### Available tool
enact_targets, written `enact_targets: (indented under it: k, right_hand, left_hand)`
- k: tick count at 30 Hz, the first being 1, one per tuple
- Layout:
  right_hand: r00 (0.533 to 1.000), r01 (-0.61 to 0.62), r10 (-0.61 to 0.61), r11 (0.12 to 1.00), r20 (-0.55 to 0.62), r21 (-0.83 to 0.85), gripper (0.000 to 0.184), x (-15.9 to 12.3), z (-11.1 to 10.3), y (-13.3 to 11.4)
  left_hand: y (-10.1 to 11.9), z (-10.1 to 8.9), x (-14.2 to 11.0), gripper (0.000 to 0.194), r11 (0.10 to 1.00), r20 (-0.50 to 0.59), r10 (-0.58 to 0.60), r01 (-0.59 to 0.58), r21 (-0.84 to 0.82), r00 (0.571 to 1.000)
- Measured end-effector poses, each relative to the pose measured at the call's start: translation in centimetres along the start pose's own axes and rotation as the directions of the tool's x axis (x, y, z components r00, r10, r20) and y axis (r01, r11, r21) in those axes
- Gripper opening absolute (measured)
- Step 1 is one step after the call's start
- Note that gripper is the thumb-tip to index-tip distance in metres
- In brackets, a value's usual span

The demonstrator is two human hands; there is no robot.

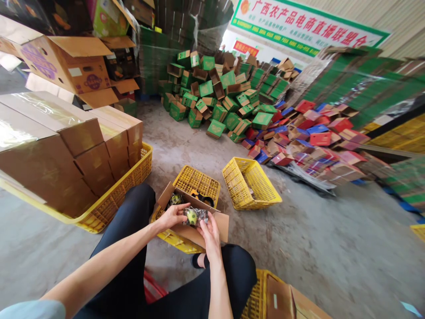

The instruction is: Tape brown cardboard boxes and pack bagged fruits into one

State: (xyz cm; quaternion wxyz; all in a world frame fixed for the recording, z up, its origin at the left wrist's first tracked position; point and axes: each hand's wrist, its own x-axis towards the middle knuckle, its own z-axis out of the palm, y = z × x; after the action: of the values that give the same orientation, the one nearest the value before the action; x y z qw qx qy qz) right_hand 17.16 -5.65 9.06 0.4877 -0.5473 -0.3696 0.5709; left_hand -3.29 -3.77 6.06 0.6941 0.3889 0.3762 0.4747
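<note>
Between my two hands is a clear plastic pack [193, 217] with something round and yellow-green inside; I cannot make out its kind. My left hand [171, 216] grips its left end, and my right hand [210, 231] grips its right end. Just below the pack stands an open cardboard box [220, 224] with its flaps folded out. Another dark, shiny pack [174, 199] shows in the box's left part. An orange-and-black tape dispenser [203, 197] lies just beyond the box, on an overturned yellow crate [196, 177].
On the left, a large yellow basket [133, 173] holds several closed cardboard boxes [93, 170]. A yellow crate [252, 184] stands ahead to the right. Beyond lie heaps of green boxes [219, 114] and red-and-blue boxes [320, 139]. Another yellow crate [255, 301] with cardboard is beside my right knee.
</note>
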Motion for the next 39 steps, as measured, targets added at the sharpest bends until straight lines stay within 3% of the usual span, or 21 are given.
enact_targets:
  k: [5, 9, 16, 21, 25, 28, 34, 39]
  right_hand:
    - [0.999, 0.039, -0.037, 0.996, 0.027, -0.076, 0.063, 0.7, -0.6, -0.1]
    - [0.995, 0.093, -0.089, 0.985, 0.034, -0.148, 0.052, 0.7, -0.7, -0.3]
    - [0.993, 0.083, -0.094, 0.984, -0.066, -0.161, 0.056, 1.1, -0.9, -0.2]
    - [0.998, 0.054, -0.059, 0.983, -0.026, -0.175, 0.065, 0.3, -0.5, -0.9]
    - [0.996, 0.019, 0.001, 0.976, 0.087, -0.219, 0.059, -0.1, -0.4, -1.0]
    - [0.997, 0.022, -0.007, 0.979, 0.076, -0.202, 0.058, 0.1, -0.6, -0.8]
    - [0.996, 0.031, -0.020, 0.990, 0.081, -0.140, 0.050, -0.2, -0.2, -0.7]
    - [0.989, 0.129, -0.114, 0.975, 0.091, -0.183, 0.057, -0.7, 0.4, -1.7]
  left_hand:
    - [0.3, -0.1, 0.0, 0.084, 0.988, 0.027, 0.019, -0.023, 0.156, 0.999]
    - [0.5, -0.1, 0.1, 0.075, 0.969, -0.039, 0.040, -0.029, 0.245, 0.998]
    - [0.6, 0.1, 0.2, 0.072, 0.984, -0.036, -0.027, 0.033, 0.177, 0.999]
    - [0.9, 0.0, 0.0, 0.056, 0.987, -0.068, -0.015, 0.026, 0.157, 0.998]
    - [1.3, 0.0, -0.2, 0.046, 0.991, -0.031, 0.000, 0.004, 0.134, 1.000]
    - [1.5, 0.3, -0.7, 0.053, 0.998, -0.003, 0.002, -0.001, 0.065, 1.000]
    - [1.5, 1.0, -1.3, 0.063, 1.000, 0.201, -0.006, 0.001, 0.024, 0.980]
    - [1.3, 0.8, -1.0, 0.058, 0.990, 0.170, 0.034, -0.056, 0.126, 0.985]
